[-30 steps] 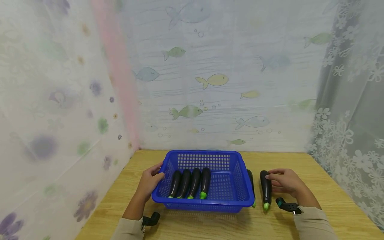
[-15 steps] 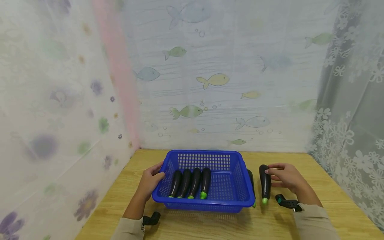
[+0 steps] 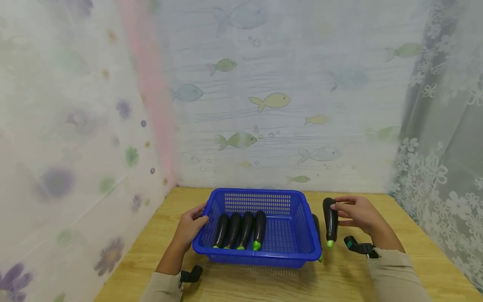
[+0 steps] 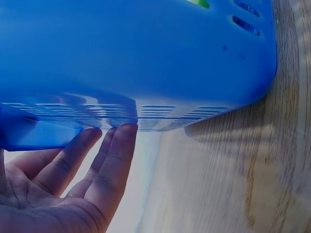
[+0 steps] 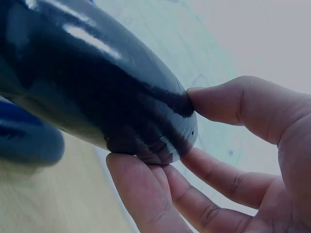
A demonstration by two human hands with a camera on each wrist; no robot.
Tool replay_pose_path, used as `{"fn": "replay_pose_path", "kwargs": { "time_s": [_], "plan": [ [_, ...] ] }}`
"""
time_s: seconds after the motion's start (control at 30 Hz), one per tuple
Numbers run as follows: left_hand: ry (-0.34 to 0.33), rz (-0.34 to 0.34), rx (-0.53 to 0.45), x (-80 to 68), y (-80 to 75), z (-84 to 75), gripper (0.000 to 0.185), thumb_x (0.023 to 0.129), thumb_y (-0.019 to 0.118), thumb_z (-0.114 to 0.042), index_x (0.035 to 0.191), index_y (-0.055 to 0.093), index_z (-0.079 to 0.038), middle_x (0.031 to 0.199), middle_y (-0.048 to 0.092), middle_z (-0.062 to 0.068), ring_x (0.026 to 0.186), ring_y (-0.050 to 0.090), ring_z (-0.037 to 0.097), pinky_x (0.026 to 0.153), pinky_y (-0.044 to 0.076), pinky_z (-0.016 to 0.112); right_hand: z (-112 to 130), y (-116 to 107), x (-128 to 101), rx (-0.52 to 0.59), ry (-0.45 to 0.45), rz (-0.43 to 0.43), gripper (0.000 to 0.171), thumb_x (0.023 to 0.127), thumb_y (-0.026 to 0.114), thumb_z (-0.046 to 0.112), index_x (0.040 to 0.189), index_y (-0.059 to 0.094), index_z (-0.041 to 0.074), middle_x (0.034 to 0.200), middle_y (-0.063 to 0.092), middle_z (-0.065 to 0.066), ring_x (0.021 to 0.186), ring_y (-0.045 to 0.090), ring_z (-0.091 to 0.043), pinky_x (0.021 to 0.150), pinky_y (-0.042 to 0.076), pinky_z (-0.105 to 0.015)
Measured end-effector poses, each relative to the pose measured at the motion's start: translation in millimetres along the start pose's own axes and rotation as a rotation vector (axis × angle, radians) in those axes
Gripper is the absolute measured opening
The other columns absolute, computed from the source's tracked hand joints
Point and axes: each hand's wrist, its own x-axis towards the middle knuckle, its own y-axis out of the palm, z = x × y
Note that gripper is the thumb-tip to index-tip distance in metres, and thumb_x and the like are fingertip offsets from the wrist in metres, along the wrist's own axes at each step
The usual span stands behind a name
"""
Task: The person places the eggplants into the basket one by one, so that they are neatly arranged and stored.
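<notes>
My right hand (image 3: 356,214) pinches a dark, glossy eggplant (image 3: 331,222) near its blunt upper end, with the green stem end pointing down toward me. In the right wrist view the thumb (image 5: 218,102) presses one side of that eggplant and the fingertips (image 5: 133,170) the other. At the left side of a blue plastic basket (image 3: 260,255), my left hand (image 3: 190,228) holds the rim, thumb over the top and fingers (image 4: 119,150) against the slotted outer wall. Several eggplants (image 3: 247,228) lie side by side in the basket's left half, green ends toward me.
Another eggplant (image 3: 316,222) lies on the wooden table (image 3: 385,235) just right of the basket, partly hidden by its rim. Behind the table hangs a fish-patterned curtain (image 3: 286,138). A flowered sheet (image 3: 83,167) borders the left side.
My right hand has raised the eggplant off the table and moved it away from me and slightly left. The left hand and basket stay in place.
</notes>
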Motion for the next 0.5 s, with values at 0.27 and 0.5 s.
{"fn": "replay_pose_path", "kwargs": {
  "time_s": [0.27,0.5],
  "plan": [
    [0.013,0.012,-0.014,-0.6,-0.3,-0.8,0.059,0.092,0.067,-0.012,0.150,0.055,-0.011,0.143,0.062,0.022,0.118,0.067,0.035,0.093,0.060,0.048,13.8,3.3,3.7,0.015,-0.020,0.016,0.070,0.100,0.067,0.033,0.153,0.041,-0.005,0.153,0.046,-0.032,0.119,0.067,-0.025,0.089,0.062,-0.043],
    [0.016,0.013,-0.012,-0.5,-0.2,-1.2,0.059,0.093,0.066,-0.012,0.151,0.054,-0.011,0.142,0.063,0.022,0.117,0.067,0.035,0.094,0.060,0.049,34.8,12.4,5.1,0.014,-0.044,0.028,0.069,0.100,0.068,0.032,0.152,0.042,-0.004,0.152,0.047,-0.032,0.128,0.063,-0.038,0.089,0.062,-0.044]
  ]
}}
